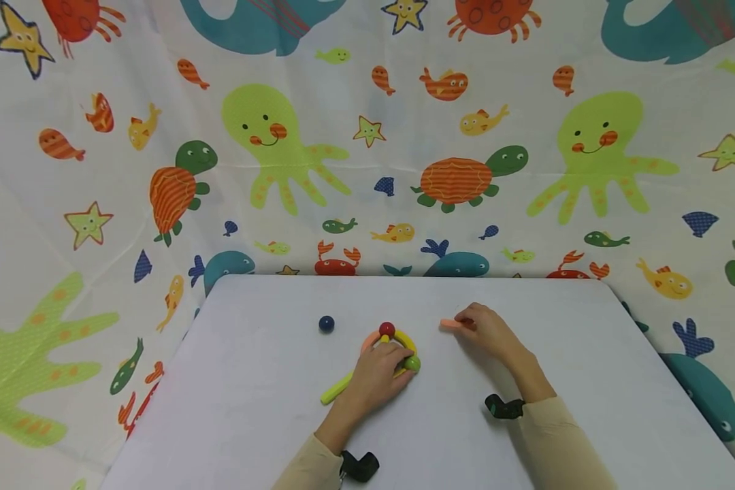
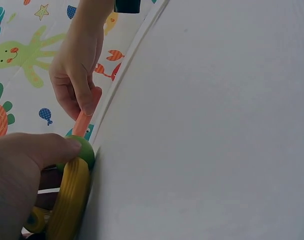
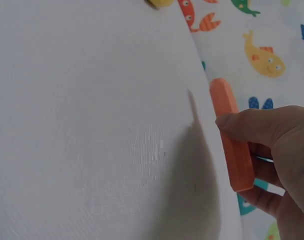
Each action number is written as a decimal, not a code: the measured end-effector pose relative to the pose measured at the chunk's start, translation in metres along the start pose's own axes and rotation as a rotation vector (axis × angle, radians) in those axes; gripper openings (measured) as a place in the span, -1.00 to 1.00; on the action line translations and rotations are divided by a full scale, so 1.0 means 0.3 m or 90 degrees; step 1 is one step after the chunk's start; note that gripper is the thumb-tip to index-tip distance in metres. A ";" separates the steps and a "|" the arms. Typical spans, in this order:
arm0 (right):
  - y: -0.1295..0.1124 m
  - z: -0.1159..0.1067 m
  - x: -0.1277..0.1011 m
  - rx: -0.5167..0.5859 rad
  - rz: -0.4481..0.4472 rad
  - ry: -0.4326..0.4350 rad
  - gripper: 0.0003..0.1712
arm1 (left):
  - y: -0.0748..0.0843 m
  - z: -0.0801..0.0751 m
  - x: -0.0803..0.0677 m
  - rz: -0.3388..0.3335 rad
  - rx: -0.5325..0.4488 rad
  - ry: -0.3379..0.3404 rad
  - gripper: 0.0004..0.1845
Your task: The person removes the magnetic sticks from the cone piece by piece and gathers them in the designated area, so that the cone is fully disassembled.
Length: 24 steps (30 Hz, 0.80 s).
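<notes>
on a white worktop (image 1: 251, 429), left to right: a dark blue ball (image 1: 327, 324) sits alone towards the far edge, left of the middle, perhaps set there to leave both hands room. nearer the front edge, a yellow-green stick (image 1: 335, 388) slants up under the left hand (image 1: 376, 374); whether it joins anything there is hidden. that hand covers part of a ring near the worktop's middle: a pink curved piece (image 1: 369, 339), a red ball (image 1: 387, 330) at the top, a yellow curved piece (image 1: 407, 339) and a green ball (image 1: 412, 364). its thumb and fingers pinch the green ball, probably to steady the ring. further right, towards the far edge, an orange stick (image 1: 449, 324) points left from the right hand (image 1: 488, 331), seemingly lifted off the surface. its fingers and thumb pinch the stick around its middle, leaving both ends bare, which likely makes either end easy to present.
</notes>
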State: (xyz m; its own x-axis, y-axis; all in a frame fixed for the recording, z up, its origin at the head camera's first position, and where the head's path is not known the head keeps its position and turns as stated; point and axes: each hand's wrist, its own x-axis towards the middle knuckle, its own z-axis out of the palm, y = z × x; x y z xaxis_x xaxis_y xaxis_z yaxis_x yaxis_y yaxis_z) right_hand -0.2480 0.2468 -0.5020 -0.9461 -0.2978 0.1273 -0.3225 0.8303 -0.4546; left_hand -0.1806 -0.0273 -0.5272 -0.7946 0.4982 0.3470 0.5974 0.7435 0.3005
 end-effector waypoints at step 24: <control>0.161 -0.045 0.123 -0.042 0.016 0.036 -0.70 | 0.003 -0.011 -0.009 -0.012 -0.005 -0.023 -0.63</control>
State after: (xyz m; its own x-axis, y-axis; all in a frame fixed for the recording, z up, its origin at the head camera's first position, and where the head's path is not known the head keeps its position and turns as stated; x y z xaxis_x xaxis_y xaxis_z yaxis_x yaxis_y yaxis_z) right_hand -0.2988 0.2822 -0.5074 -0.9533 -0.2515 0.1670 -0.2987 0.8667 -0.3996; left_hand -0.1775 -0.0293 -0.5250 -0.8090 0.5002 0.3087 0.5830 0.7495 0.3136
